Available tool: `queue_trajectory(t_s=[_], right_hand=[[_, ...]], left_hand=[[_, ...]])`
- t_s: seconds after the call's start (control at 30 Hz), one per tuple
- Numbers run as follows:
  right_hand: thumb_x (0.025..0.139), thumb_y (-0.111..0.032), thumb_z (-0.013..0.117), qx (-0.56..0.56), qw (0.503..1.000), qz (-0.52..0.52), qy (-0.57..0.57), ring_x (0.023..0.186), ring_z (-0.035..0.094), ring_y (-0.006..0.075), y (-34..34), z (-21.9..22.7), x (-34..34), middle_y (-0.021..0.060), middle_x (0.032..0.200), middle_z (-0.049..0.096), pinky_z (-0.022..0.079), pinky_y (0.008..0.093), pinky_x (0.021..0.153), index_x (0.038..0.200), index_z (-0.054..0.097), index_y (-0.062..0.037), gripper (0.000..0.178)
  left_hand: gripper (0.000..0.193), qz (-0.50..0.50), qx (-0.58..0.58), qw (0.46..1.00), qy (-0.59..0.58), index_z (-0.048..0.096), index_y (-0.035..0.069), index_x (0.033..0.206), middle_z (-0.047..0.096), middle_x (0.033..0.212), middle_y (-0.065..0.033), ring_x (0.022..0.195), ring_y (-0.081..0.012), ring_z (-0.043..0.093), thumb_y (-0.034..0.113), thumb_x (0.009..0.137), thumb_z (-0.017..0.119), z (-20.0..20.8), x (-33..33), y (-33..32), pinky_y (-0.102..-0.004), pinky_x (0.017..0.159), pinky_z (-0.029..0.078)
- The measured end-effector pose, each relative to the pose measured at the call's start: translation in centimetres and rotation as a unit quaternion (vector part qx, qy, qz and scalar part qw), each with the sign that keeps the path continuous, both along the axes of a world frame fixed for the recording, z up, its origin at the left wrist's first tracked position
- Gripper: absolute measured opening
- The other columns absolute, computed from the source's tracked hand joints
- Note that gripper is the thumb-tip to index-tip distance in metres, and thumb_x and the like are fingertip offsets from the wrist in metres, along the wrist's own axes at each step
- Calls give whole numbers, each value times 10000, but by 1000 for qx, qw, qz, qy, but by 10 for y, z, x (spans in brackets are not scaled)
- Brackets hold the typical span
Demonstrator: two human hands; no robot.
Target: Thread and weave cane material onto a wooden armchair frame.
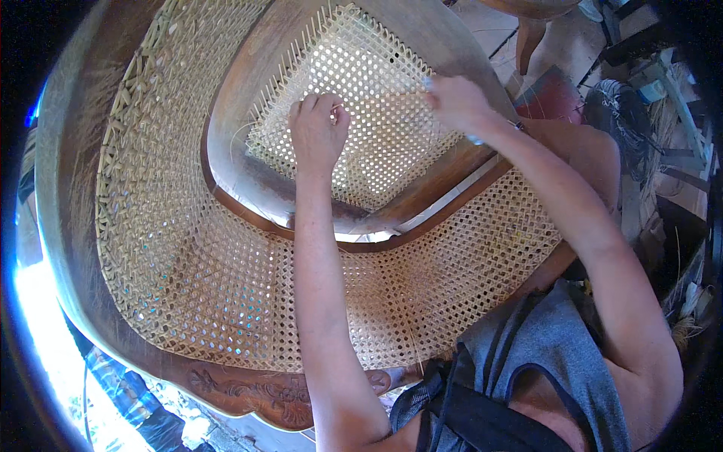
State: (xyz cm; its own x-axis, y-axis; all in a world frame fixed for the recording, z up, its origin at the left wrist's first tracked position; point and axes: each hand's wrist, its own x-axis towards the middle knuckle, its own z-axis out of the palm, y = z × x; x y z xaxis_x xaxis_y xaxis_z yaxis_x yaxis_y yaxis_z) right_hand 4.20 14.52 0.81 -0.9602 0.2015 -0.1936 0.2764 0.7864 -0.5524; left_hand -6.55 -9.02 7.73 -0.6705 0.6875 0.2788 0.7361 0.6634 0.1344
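In front of me is a wooden chair, its seat panel (376, 68) woven from pale cane in an open mesh inside a dark wood frame (459, 45). Thin pegs or cane ends (282, 71) stick up in a row along the panel's left edge. Over the left part of the mesh, my left hand (318, 132) is closed, thumb and fingers bent together; what it pinches is too small to make out. My right hand (456, 104) is closed above the panel's right edge, slightly blurred. A faint brownish streak crosses the mesh between both hands. Something light blue shows at its fingertips.
The chair's curved cane back (218, 301) wraps around the seat, edged by a wide wooden rim (68, 188) with a carved part (279, 395) nearest me. At right lie a dark coil (621, 120), a red object (550, 94) and loose clutter. A wooden leg (530, 45) stands beyond.
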Motion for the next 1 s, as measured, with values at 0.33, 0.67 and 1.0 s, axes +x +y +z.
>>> queue_trajectory(t_s=[0.33, 0.67, 1.0], right_hand=[[930, -270, 584, -170, 983, -64, 30, 872, 665, 430, 34, 66, 60, 275, 884, 662, 515, 503, 796, 948, 630, 50, 324], [1009, -361, 435, -183, 968, 120, -122, 636, 668, 310, -30, 31, -1, 218, 793, 667, 534, 450, 628, 863, 597, 56, 470], [998, -188, 488, -299, 953, 15, -40, 501, 664, 217, -65, 33, -40, 148, 620, 642, 527, 346, 476, 780, 576, 45, 331]], left_hand=[[163, -109, 81, 970, -199, 721, 100, 996, 702, 998, -89, 959, -240, 651, 209, 880, 684, -1, 61, 88, -403, 900, 493], [163, 5, 149, 974, -169, 759, 131, 932, 671, 843, -88, 768, -205, 652, 252, 822, 763, 27, -12, 14, -314, 690, 511], [144, 17, 22, 996, -85, 740, 117, 810, 626, 794, -91, 747, -274, 638, 253, 765, 752, 23, -16, 12, -392, 656, 507]])
